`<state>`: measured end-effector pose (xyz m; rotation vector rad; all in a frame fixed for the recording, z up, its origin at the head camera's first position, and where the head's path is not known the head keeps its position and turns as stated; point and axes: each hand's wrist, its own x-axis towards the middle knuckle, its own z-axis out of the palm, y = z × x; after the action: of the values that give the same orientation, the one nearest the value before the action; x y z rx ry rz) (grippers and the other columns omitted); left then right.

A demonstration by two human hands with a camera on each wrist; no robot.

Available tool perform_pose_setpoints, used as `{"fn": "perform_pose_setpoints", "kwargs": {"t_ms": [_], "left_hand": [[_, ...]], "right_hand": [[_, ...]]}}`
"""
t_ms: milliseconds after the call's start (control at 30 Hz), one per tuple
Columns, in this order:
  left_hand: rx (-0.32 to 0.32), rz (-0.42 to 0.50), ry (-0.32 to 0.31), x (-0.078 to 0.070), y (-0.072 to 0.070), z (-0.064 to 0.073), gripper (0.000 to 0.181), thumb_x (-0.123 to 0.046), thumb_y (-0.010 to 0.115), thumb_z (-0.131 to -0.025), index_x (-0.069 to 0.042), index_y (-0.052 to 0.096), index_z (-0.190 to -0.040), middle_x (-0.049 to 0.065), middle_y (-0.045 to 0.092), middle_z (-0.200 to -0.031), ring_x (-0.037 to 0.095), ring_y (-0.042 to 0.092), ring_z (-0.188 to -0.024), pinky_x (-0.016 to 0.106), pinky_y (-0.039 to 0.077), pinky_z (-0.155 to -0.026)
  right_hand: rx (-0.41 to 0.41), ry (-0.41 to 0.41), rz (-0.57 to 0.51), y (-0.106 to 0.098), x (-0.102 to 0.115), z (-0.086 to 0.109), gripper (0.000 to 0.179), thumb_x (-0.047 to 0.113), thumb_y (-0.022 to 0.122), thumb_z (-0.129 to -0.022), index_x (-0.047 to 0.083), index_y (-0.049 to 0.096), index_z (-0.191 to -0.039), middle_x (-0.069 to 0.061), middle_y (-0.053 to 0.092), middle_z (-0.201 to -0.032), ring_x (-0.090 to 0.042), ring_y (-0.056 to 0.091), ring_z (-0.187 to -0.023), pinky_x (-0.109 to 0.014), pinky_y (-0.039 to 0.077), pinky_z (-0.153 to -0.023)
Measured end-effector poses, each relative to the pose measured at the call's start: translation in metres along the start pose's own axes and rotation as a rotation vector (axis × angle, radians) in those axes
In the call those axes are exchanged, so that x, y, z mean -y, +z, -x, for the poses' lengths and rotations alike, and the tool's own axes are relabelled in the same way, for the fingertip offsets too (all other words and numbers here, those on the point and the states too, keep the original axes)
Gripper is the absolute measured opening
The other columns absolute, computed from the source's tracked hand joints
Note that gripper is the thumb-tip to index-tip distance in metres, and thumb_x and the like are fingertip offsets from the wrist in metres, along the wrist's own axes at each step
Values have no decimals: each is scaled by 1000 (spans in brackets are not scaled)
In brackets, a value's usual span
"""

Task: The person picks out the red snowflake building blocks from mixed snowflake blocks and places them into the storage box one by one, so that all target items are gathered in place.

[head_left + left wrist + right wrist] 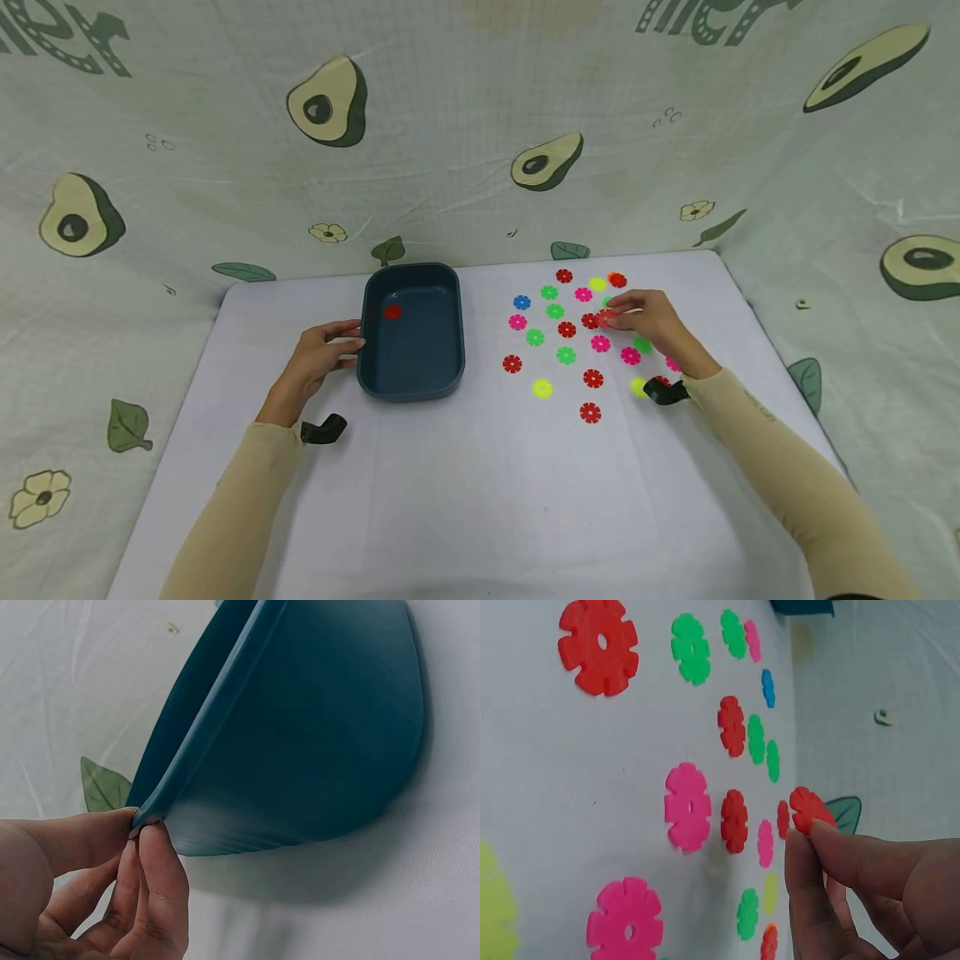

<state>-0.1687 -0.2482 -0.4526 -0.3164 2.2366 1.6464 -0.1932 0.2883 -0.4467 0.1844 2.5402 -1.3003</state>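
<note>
The dark blue rectangular tray [411,362] lies on the left half of the table, with one red notched disc [392,312] inside it. My left hand [318,360] pinches the tray's left rim between thumb and fingers, as the left wrist view shows closely. Over the scattered discs on the right, my right hand [651,321] pinches a red notched plastic disc [808,808] between thumb and forefinger, raised above the table. Beneath and around that hand lie red, pink and green discs, among them a pink disc [688,808] and a red disc [734,821].
Several more flat discs are spread right of the tray, including a blue disc [522,302], a yellow disc [542,388] and a red disc [590,412]. The white table [480,500] meets an avocado-print cloth [450,167] at the back and sides.
</note>
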Motion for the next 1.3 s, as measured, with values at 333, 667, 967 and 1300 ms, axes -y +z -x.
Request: {"fn": "perform_pose_setpoints", "kwargs": {"t_ms": [333, 667, 967, 1300], "left_hand": [[-5, 6, 5, -1, 0, 1, 54, -8, 65, -105, 1, 49, -156, 19, 53, -140, 4, 67, -91, 22, 61, -82], [-1, 17, 13, -1, 1, 3, 55, -8, 66, -105, 2, 48, -156, 19, 53, -139, 3, 67, -90, 21, 61, -80], [23, 46, 25, 1, -1, 2, 57, -5, 65, -105, 3, 45, -157, 17, 52, -138, 0, 66, -89, 21, 61, -79], [18, 40, 19, 2, -1, 0, 57, -6, 65, -104, 2, 45, -158, 18, 52, -141, 1, 66, -89, 23, 62, -81]], "right_hand": [[68, -40, -17, 15, 15, -4, 41, 12, 71, -102, -4, 63, -139, -26, 63, -135, -35, 59, -122, -40, 56, -99], [101, -39, -42, 30, 33, -9, 36, 10, 72, -102, -2, 66, -135, -22, 64, -130, -30, 63, -110, -36, 56, -97], [158, -83, -86, 47, 54, -10, 34, 11, 73, -100, -1, 69, -131, -21, 65, -128, -29, 62, -109, -53, 51, -103], [201, -139, -107, 71, 78, -11, 32, 8, 75, -98, -2, 71, -128, -19, 66, -122, -26, 64, -108, -49, 57, -98]]}}
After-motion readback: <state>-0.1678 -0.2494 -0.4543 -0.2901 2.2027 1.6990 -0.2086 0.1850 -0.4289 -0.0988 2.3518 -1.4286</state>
